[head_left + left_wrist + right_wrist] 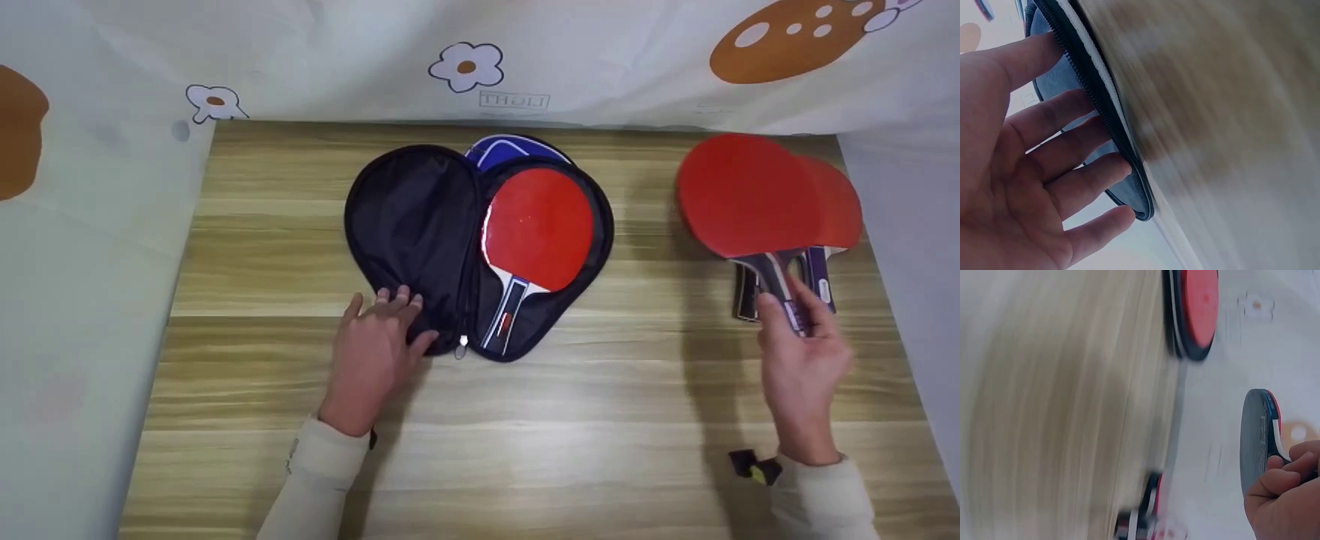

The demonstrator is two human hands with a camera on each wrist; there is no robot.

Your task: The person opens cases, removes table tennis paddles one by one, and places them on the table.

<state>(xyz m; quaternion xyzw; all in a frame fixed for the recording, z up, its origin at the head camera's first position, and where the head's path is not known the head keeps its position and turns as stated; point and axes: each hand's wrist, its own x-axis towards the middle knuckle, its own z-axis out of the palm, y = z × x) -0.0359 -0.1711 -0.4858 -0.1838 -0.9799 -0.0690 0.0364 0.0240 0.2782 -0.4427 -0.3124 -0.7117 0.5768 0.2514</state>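
Note:
My right hand (806, 367) grips the handle of a red table tennis paddle (742, 195), raised above other paddles at the table's right. In the right wrist view its dark face (1253, 439) shows. My left hand (375, 352) lies with spread fingers on the left flap of an unzipped black paddle case (412, 217). The left wrist view shows the fingers along the case's zipper edge (1092, 84). Inside the case's right half rests another red paddle (540, 225), its handle toward me.
A second red paddle (840, 202) and a dark handle (746, 292) lie beneath the raised one. Something blue with white lines (517, 150) pokes out behind the case. Patterned white cloth (337, 60) stands along the back of the wooden table (555, 435) and its sides.

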